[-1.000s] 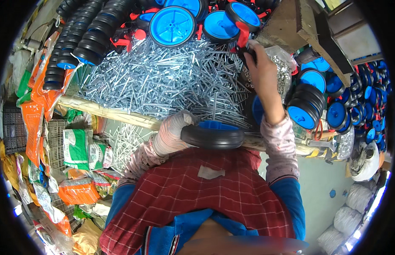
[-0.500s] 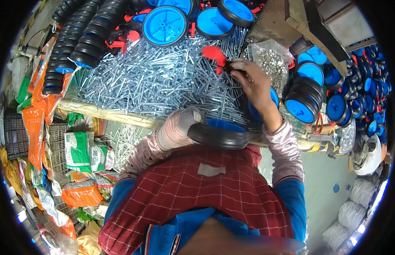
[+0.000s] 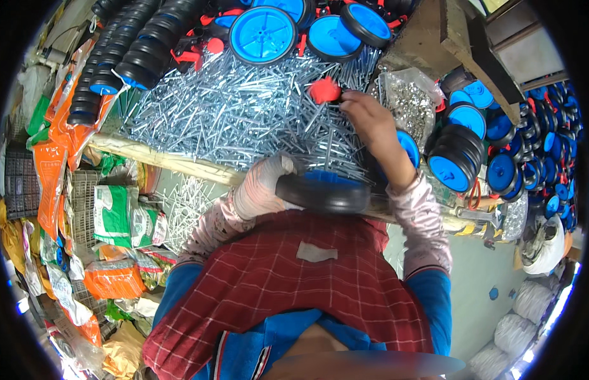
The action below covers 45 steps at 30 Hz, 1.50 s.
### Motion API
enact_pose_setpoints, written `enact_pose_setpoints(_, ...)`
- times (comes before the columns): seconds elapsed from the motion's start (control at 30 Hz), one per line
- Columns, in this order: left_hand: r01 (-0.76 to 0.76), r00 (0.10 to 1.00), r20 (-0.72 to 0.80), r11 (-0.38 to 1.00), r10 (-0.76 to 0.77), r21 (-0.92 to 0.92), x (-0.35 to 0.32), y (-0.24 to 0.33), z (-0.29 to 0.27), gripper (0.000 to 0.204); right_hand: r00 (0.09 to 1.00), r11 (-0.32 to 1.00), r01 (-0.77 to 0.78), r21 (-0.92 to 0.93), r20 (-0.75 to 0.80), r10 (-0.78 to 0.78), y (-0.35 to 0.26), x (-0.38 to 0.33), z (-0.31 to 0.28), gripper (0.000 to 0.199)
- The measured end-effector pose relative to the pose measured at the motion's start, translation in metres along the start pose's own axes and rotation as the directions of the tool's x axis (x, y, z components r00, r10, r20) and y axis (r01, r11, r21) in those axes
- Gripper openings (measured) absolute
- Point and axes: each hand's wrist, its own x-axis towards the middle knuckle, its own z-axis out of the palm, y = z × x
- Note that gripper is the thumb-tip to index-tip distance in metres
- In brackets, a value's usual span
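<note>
In a striped glove, my left hand [image 3: 264,189] is closed on the side of a black-tyred wheel with a blue hub [image 3: 323,193]. This wheel is tilted at the front edge of the bench, close against my apron. A thin metal bolt [image 3: 328,149] appears to stand up from its hub. My bare right hand [image 3: 372,123] is pinched round the end of a red plastic part [image 3: 325,90], over the heap of metal bolts [image 3: 231,114]. The red part is slightly blurred, and my fingers hide its near end.
Blue-hubbed wheels [image 3: 263,35] lie behind the bolts; stacked wheels [image 3: 145,57] line the left. A clear bag of small metal pieces [image 3: 408,101] sits right of my hand, beside more wheels [image 3: 456,161]. A wooden rail [image 3: 168,157] edges the bench.
The view has shifted a little. The red part has turned in my right fingers, showing a rounder face now. My left hand still grips the wheel, which has barely moved.
</note>
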Motion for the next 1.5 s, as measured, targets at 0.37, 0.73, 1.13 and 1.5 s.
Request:
enact_pose_setpoints(0.37, 0.171, 0.985, 0.09, 0.792, -0.146, -0.586, -0.01, -0.014, -0.014, 0.024, 0.712, 0.442, -0.467, 0.766, 0.03, 0.701, 0.023, 0.022, 0.004, 0.017)
enact_pose_setpoints(0.73, -0.544, 0.735, 0.321, 0.237, 0.597, 0.805, -0.004, 0.008, -0.01, 0.071, 0.581, -0.229, -0.426, 0.875, 0.459, 0.672, 0.017, 0.001, -0.001, 0.017)
enact_pose_setpoints(1.13, -0.481, 0.763, 0.309, 0.178, 0.567, 0.859, -0.003, 0.014, -0.006, 0.088, 0.666, 0.452, -0.654, 0.607, 0.177, 0.725, -0.002, 0.013, -0.011, 0.023)
enact_pose_setpoints(1.5, -0.37, 0.846, 0.154, 0.353, 0.511, 0.859, 0.007, 0.011, -0.001, 0.059, 0.618, 0.157, -0.574, 0.804, 0.299, 0.727, 0.011, 0.003, -0.012, 0.02)
